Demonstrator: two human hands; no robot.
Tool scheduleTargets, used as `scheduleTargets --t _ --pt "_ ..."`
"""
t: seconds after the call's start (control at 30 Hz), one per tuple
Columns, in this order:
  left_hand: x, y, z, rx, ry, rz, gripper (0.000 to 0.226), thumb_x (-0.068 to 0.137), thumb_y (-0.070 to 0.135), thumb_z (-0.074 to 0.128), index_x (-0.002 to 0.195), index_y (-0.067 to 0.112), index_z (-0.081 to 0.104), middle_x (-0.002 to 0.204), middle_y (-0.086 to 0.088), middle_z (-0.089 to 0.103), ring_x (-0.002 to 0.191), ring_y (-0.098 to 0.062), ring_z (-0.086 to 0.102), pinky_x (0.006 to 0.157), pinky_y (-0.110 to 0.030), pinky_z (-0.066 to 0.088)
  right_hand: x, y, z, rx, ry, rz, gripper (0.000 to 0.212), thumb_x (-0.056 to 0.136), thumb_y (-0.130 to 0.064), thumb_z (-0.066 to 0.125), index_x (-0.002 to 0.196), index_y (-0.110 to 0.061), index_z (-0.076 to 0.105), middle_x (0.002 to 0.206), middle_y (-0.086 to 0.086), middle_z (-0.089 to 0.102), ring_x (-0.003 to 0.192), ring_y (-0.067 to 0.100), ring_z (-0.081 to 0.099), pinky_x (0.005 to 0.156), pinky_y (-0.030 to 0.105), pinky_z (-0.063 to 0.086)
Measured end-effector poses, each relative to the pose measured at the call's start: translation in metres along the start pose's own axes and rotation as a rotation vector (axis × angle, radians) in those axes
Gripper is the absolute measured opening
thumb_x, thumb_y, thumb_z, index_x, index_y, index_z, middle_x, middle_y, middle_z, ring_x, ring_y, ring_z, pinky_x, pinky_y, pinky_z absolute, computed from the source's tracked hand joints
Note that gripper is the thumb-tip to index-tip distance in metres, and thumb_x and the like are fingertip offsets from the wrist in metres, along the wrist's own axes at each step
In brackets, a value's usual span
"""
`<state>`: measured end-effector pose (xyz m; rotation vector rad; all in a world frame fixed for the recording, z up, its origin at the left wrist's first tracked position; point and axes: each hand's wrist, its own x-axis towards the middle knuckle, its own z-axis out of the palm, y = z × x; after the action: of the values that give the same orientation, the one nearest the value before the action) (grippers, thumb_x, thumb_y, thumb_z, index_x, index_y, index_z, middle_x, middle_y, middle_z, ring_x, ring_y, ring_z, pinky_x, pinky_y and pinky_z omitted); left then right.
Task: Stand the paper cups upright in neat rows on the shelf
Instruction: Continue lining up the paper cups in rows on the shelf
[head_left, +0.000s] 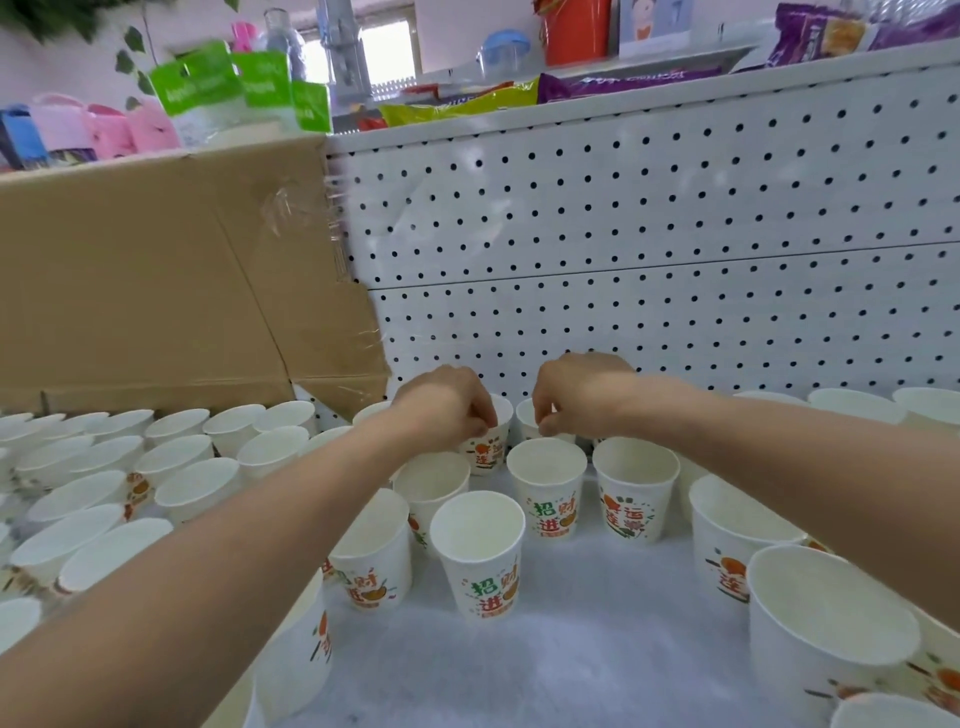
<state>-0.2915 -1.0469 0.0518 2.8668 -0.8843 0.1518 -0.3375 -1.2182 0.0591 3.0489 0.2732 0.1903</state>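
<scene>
White paper cups with red, green and orange print stand upright on the white shelf (571, 649). Both my arms reach to the back row by the pegboard. My left hand (447, 402) pinches the rim of a back-row cup (488, 454). My right hand (576, 392) pinches the rim of the neighbouring cup (527, 423), mostly hidden behind a nearer cup (548, 491). More upright cups stand in front, such as one (480, 553) and another (636, 488). Several cups crowd the left side (182, 467) and the right side (831, 623).
A white pegboard (649, 260) backs the shelf. A brown cardboard box (156, 286) with clear tape stands at the back left. The upper shelf (571, 104) carries snack bags, green packs and pink items.
</scene>
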Motion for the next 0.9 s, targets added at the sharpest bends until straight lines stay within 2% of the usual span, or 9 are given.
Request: scheduleTargets --t 0.27,0.33,0.43,0.57,0.63,0.7,0.77,0.83,0.9 --pt "0.000 -0.006 -0.001 -0.110 -0.043 0.069 0.023 0.088 0.002 0.058 0.102 0.016 0.070 0.101 0.003 0.067 0.094 -0.012 0.062 0.075 -0.018 0.044 0.000 0.003 -0.002 0.013 -0.022 0.002 0.012 0.087 -0.029 0.065 0.098 -0.026 0.069 0.096 -0.006 0.065 0.083 0.016 0.061 0.062 0.027 0.043" --pt "0.000 -0.007 -0.001 -0.150 -0.060 0.078 0.023 0.087 0.006 0.063 0.107 0.017 0.066 0.101 0.006 0.065 0.098 -0.012 0.062 0.077 -0.019 0.048 -0.001 0.005 -0.003 0.026 -0.042 0.005 0.012 0.088 -0.029 0.065 0.100 -0.027 0.069 0.098 -0.006 0.064 0.087 0.016 0.061 0.064 0.027 0.044" --pt "0.001 -0.005 -0.001 -0.155 -0.098 0.060 0.035 0.083 0.019 0.073 0.116 0.022 0.060 0.105 0.005 0.064 0.097 -0.012 0.062 0.084 -0.029 0.053 -0.003 0.007 -0.003 0.036 -0.046 -0.001 0.016 0.089 -0.030 0.064 0.104 -0.026 0.068 0.100 -0.007 0.062 0.089 0.015 0.060 0.069 0.028 0.047" --pt "0.001 -0.005 -0.003 -0.172 -0.055 0.075 0.030 0.087 0.019 0.068 0.116 0.024 0.062 0.108 0.005 0.066 0.100 -0.010 0.061 0.091 -0.031 0.050 -0.012 0.012 -0.009 0.095 0.059 -0.038 0.016 0.091 -0.032 0.060 0.103 -0.026 0.068 0.081 -0.016 0.048 0.081 0.011 0.054 0.066 0.027 0.043" --pt "-0.005 -0.005 -0.009 -0.183 -0.020 0.101 0.027 0.088 0.019 0.066 0.115 0.024 0.063 0.106 0.007 0.067 0.102 -0.008 0.060 0.093 -0.030 0.048 -0.023 0.014 -0.015 0.166 0.081 -0.096 0.015 0.090 -0.034 0.060 0.098 -0.027 0.071 0.080 -0.017 0.054 0.082 0.012 0.057 0.067 0.030 0.048" --pt "-0.016 -0.004 -0.017 -0.200 0.003 0.135 0.024 0.090 0.019 0.064 0.113 0.025 0.066 0.104 0.011 0.067 0.101 -0.001 0.060 0.090 -0.021 0.045 -0.039 0.013 -0.021 0.265 0.038 -0.163 0.015 0.089 -0.039 0.061 0.096 -0.031 0.071 0.089 -0.011 0.062 0.087 0.013 0.060 0.074 0.034 0.053" --pt "-0.031 -0.003 -0.026 -0.221 0.011 0.157 0.020 0.091 0.021 0.064 0.110 0.027 0.068 0.102 0.017 0.067 0.096 0.008 0.059 0.082 -0.012 0.042 -0.056 0.011 -0.023 0.276 -0.013 -0.205 0.020 0.087 -0.045 0.062 0.101 -0.033 0.069 0.097 -0.012 0.059 0.090 0.008 0.057 0.077 0.031 0.050" --pt "-0.047 -0.003 -0.033 -0.216 -0.001 0.156 0.016 0.091 0.024 0.064 0.105 0.030 0.069 0.098 0.020 0.067 0.090 0.011 0.059 0.073 -0.007 0.042 -0.067 0.009 -0.023 0.186 -0.011 -0.221 0.026 0.086 -0.050 0.061 0.108 -0.037 0.066 0.100 -0.015 0.054 0.089 0.005 0.052 0.073 0.025 0.045" --pt "-0.060 -0.006 -0.038 -0.187 -0.014 0.142 0.012 0.090 0.026 0.065 0.100 0.031 0.070 0.092 0.018 0.068 0.086 0.007 0.061 0.068 -0.008 0.044 -0.073 0.008 -0.021 0.048 0.045 -0.224 0.028 0.087 -0.050 0.059 0.113 -0.039 0.062 0.098 -0.015 0.049 0.087 0.006 0.050 0.064 0.024 0.037"
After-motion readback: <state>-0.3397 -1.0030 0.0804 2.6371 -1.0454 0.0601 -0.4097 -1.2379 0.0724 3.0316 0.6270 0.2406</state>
